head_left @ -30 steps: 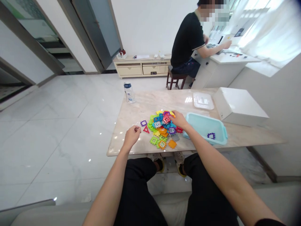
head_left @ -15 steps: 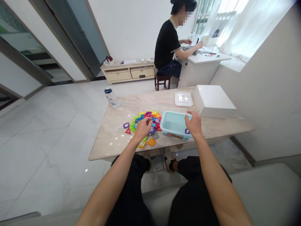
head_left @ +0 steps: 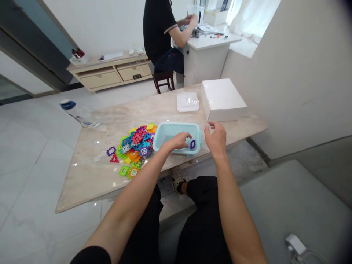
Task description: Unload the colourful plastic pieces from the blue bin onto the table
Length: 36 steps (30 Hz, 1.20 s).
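A purple plastic piece lies in our light-blue tub, our open left hand over the rim just beside it. Our right hand hangs open, apart, past the tub. A heap of interlocking pieces touches the tub's left wall, near the marble table's front edge.

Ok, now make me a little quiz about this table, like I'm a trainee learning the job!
1. Which hand is reaching into the light blue plastic tub? A) the left hand B) the right hand
2. True or false: the translucent plastic lid is sitting on top of the white box.
3. Fill in the gap: the piece lying in the tub is ____.

Key: 1. A. 2. False, it lies beside the box. 3. Purple.
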Each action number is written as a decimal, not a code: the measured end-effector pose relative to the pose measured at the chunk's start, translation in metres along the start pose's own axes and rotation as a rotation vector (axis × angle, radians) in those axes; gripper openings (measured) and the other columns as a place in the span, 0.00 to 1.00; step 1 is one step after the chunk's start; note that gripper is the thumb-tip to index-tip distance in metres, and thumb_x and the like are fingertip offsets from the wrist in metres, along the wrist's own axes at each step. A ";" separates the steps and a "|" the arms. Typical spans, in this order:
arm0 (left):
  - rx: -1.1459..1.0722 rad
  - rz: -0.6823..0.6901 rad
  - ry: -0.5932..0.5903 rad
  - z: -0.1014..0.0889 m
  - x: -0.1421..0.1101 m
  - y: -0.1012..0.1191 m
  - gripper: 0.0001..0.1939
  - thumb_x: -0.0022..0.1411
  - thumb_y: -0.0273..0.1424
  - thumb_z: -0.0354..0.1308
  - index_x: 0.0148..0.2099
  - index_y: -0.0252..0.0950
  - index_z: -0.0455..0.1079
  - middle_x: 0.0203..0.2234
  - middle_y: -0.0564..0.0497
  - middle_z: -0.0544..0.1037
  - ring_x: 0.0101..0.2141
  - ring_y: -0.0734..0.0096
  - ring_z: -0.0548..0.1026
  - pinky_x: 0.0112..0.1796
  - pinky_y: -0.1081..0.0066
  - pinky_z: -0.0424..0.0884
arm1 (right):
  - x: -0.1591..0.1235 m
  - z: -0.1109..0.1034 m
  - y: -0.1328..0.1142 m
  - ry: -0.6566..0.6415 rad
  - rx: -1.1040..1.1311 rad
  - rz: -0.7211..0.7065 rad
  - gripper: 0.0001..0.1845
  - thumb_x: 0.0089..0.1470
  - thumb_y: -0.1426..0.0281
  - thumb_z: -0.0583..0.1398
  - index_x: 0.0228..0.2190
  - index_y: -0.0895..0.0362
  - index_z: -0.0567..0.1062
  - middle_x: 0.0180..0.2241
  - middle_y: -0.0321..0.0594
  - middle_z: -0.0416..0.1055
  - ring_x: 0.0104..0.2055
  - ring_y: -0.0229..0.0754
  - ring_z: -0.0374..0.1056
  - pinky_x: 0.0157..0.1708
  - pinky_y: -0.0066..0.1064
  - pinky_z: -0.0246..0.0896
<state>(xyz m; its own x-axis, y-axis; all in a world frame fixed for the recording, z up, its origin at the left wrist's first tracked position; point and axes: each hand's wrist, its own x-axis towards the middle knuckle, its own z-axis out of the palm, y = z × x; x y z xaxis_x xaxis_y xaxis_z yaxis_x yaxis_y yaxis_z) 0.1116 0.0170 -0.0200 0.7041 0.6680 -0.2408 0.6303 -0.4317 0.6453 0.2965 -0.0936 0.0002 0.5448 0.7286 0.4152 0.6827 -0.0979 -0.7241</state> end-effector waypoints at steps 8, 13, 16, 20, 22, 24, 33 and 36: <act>0.110 0.005 -0.154 0.016 0.015 0.000 0.37 0.42 0.32 0.80 0.56 0.39 0.78 0.52 0.41 0.82 0.49 0.48 0.83 0.48 0.64 0.78 | -0.001 0.014 0.004 -0.091 -0.013 0.065 0.15 0.66 0.68 0.58 0.51 0.58 0.79 0.50 0.55 0.77 0.52 0.56 0.72 0.61 0.50 0.68; 0.148 0.011 -0.132 0.028 0.026 0.001 0.27 0.51 0.27 0.74 0.55 0.37 0.78 0.52 0.39 0.82 0.48 0.47 0.83 0.48 0.62 0.78 | 0.003 0.031 0.001 -0.124 -0.002 0.061 0.15 0.67 0.68 0.58 0.51 0.57 0.79 0.50 0.54 0.77 0.52 0.56 0.73 0.60 0.50 0.69; 0.138 0.017 -0.085 0.024 0.029 0.001 0.18 0.60 0.21 0.63 0.53 0.37 0.79 0.47 0.40 0.85 0.50 0.48 0.83 0.52 0.60 0.77 | 0.004 0.033 0.004 -0.121 -0.002 0.069 0.14 0.67 0.67 0.59 0.50 0.56 0.79 0.49 0.53 0.77 0.50 0.55 0.74 0.56 0.49 0.72; 0.071 0.044 0.065 -0.010 0.012 0.010 0.17 0.69 0.24 0.59 0.57 0.37 0.77 0.48 0.39 0.85 0.51 0.49 0.83 0.55 0.55 0.76 | 0.009 0.028 0.004 -0.071 0.001 0.032 0.13 0.66 0.68 0.59 0.49 0.57 0.79 0.49 0.52 0.77 0.48 0.53 0.75 0.52 0.48 0.74; -0.121 0.130 0.168 -0.039 -0.007 0.012 0.14 0.70 0.29 0.62 0.56 0.37 0.78 0.44 0.43 0.86 0.47 0.55 0.84 0.53 0.57 0.79 | 0.011 0.025 -0.003 -0.020 0.005 -0.003 0.13 0.67 0.68 0.58 0.49 0.56 0.79 0.48 0.52 0.77 0.47 0.53 0.75 0.50 0.47 0.75; -0.369 0.171 0.300 -0.072 -0.033 0.002 0.14 0.70 0.36 0.66 0.54 0.37 0.79 0.43 0.45 0.86 0.43 0.60 0.85 0.50 0.61 0.81 | 0.011 0.024 -0.015 0.027 0.020 -0.051 0.12 0.68 0.68 0.58 0.49 0.55 0.79 0.47 0.51 0.77 0.46 0.52 0.75 0.47 0.47 0.76; -0.495 -0.554 0.880 -0.130 -0.178 -0.152 0.21 0.58 0.35 0.72 0.51 0.30 0.79 0.36 0.43 0.85 0.38 0.62 0.84 0.43 0.64 0.81 | -0.020 0.050 -0.106 -0.126 0.204 -0.272 0.12 0.68 0.67 0.59 0.49 0.54 0.79 0.47 0.48 0.77 0.47 0.51 0.75 0.47 0.46 0.75; -0.464 -0.614 0.806 -0.120 -0.196 -0.171 0.21 0.55 0.34 0.75 0.48 0.30 0.79 0.32 0.43 0.85 0.36 0.58 0.84 0.40 0.63 0.80 | -0.027 0.058 -0.124 -0.143 0.220 -0.294 0.12 0.68 0.66 0.59 0.49 0.54 0.79 0.47 0.49 0.78 0.46 0.51 0.75 0.46 0.45 0.76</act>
<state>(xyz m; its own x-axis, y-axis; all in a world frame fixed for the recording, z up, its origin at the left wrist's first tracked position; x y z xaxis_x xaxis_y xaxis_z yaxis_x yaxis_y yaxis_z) -0.1730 0.0323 0.0039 -0.2100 0.9610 -0.1801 0.4963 0.2635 0.8272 0.1691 -0.0617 0.0472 0.2575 0.7923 0.5531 0.6704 0.2657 -0.6928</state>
